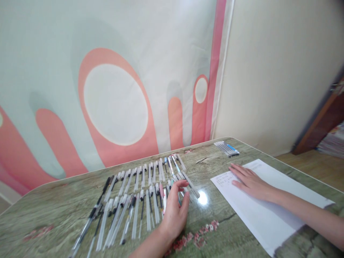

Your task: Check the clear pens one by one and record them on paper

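Several pens (139,200) lie side by side in two rows on the green marbled table (53,211). My left hand (174,209) reaches over the right end of the near row, its fingers curled around a pen there and touching it. My right hand (249,181) lies flat, fingers stretched out, on a white sheet of paper (271,211) with faint writing near its top left.
A small bundle of pens (227,148) lies at the far right corner of the table. A curtain with pink and white shapes hangs behind the table. A wooden piece of furniture and a wooden floor show at the right.
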`<state>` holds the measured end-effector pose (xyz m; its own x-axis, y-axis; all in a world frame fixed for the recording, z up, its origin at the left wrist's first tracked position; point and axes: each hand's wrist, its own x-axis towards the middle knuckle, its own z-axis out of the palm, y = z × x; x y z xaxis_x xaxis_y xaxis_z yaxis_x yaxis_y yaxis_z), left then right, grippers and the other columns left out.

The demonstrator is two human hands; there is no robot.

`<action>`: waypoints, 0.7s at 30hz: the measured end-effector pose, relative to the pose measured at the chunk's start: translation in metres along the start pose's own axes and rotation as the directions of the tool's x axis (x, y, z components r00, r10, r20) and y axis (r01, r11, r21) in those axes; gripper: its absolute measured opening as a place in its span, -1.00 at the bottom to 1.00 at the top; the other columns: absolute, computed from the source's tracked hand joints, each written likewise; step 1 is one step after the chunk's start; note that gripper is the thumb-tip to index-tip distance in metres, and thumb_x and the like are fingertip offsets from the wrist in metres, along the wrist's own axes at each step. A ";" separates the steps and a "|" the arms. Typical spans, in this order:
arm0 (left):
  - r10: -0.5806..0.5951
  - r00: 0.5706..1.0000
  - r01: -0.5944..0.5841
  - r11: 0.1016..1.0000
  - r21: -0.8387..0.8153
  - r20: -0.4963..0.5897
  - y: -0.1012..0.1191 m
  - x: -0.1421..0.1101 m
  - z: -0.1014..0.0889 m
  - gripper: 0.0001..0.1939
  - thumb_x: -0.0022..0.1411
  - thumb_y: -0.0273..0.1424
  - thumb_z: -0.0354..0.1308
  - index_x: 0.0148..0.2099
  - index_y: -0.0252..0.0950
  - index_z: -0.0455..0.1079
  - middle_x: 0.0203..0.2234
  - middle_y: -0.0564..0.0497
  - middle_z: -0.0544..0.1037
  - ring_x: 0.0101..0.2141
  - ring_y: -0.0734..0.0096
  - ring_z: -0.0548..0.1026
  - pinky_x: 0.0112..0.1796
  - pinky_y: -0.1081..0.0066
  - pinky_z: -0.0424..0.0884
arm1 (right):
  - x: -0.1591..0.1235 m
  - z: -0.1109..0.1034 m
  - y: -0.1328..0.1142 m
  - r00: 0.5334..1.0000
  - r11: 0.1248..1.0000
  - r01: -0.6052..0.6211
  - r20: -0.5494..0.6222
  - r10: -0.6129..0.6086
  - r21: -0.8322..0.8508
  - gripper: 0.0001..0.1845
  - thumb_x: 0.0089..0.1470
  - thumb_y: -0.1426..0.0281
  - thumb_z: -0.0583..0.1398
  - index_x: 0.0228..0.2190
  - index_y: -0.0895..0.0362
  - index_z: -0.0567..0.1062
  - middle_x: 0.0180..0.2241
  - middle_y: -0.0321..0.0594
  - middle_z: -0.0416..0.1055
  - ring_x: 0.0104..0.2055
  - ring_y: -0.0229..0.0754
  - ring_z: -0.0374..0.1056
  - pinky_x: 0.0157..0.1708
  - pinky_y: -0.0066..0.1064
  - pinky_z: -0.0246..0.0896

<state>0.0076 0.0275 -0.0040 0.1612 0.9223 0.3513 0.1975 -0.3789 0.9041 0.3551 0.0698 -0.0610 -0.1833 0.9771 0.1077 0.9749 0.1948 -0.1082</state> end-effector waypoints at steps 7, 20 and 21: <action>-0.005 0.999 0.006 0.999 0.039 -0.038 -0.001 -0.001 -0.002 -0.74 0.13 -0.37 0.05 -0.08 -0.19 0.31 -0.19 -0.05 0.44 -0.19 0.28 0.37 0.11 0.08 -0.27 | 0.037 0.006 -0.061 1.000 1.000 0.013 0.006 -0.013 0.010 -0.25 0.06 -0.06 -0.21 0.16 0.10 0.03 0.22 -0.14 -0.14 0.25 0.01 -0.25 0.16 -0.06 -0.28; -0.019 0.999 0.020 0.998 0.053 -0.026 -0.002 -0.001 -0.003 -0.74 0.16 -0.37 0.02 -0.07 -0.20 0.29 -0.20 -0.05 0.43 -0.19 0.30 0.37 0.09 0.13 -0.13 | 0.058 0.015 -0.078 0.999 0.999 0.033 -0.019 -0.033 0.042 -0.26 0.06 -0.05 -0.20 0.15 0.10 0.07 0.21 -0.10 -0.10 0.24 0.04 -0.23 0.14 -0.03 -0.27; -0.022 0.999 0.024 0.998 0.051 -0.027 -0.002 -0.001 -0.003 -0.74 0.16 -0.37 0.03 -0.07 -0.20 0.29 -0.20 -0.05 0.43 -0.19 0.30 0.38 0.08 0.14 -0.12 | 0.058 0.016 -0.079 0.999 0.999 0.034 -0.018 -0.033 0.042 -0.26 0.06 -0.05 -0.20 0.15 0.10 0.06 0.21 -0.10 -0.10 0.24 0.04 -0.22 0.14 -0.03 -0.27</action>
<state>0.0044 0.0274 -0.0059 0.1306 0.9322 0.3377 0.2501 -0.3605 0.8986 0.2658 0.1126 -0.0622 -0.2131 0.9685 0.1288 0.9620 0.2311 -0.1456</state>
